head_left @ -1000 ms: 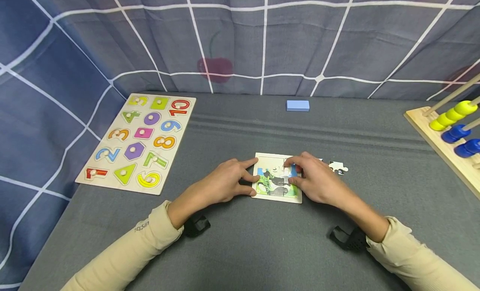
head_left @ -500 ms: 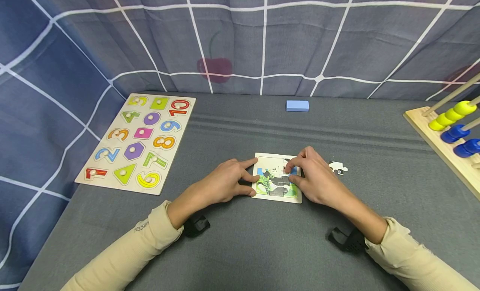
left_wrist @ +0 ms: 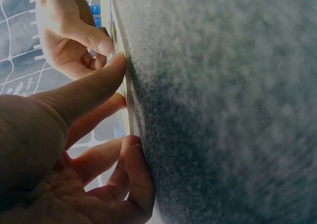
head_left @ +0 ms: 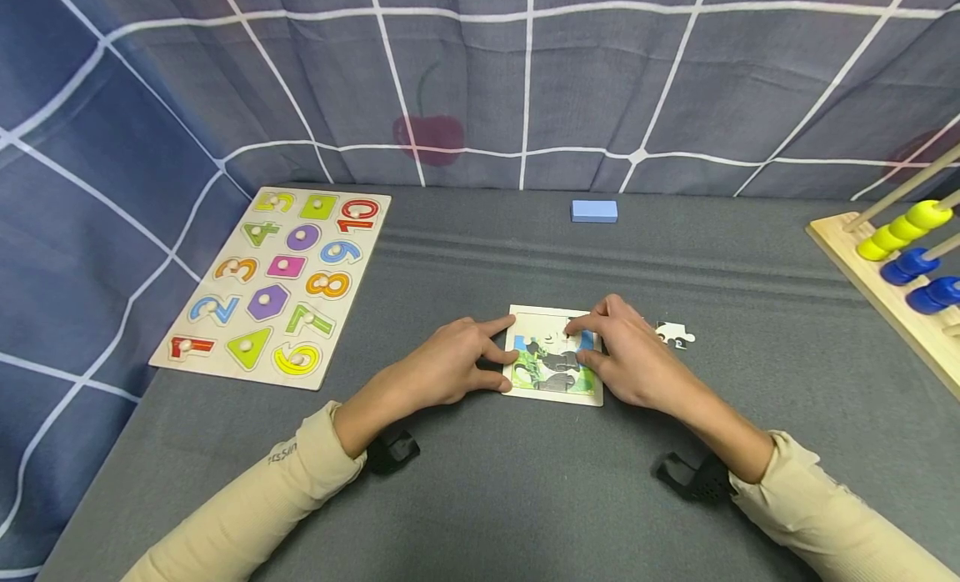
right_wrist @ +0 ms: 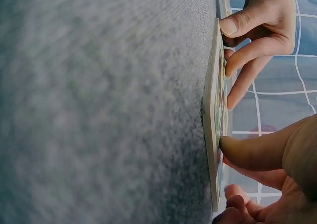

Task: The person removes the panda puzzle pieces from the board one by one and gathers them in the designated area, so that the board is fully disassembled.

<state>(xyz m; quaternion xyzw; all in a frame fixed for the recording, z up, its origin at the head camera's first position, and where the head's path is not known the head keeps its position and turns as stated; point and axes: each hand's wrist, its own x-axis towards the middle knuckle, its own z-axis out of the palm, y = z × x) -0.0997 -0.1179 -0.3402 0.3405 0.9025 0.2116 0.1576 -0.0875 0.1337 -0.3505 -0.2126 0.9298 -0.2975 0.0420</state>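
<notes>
Numerals 1 to 10 on the wooden peg board (head_left: 273, 283).

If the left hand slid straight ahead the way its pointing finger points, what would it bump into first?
Probably the right hand. The left hand points rightward across the top of the small puzzle board, and the right hand's fingertips press there. Depth is hard to judge, so it might just slide over the pieces first.
</notes>
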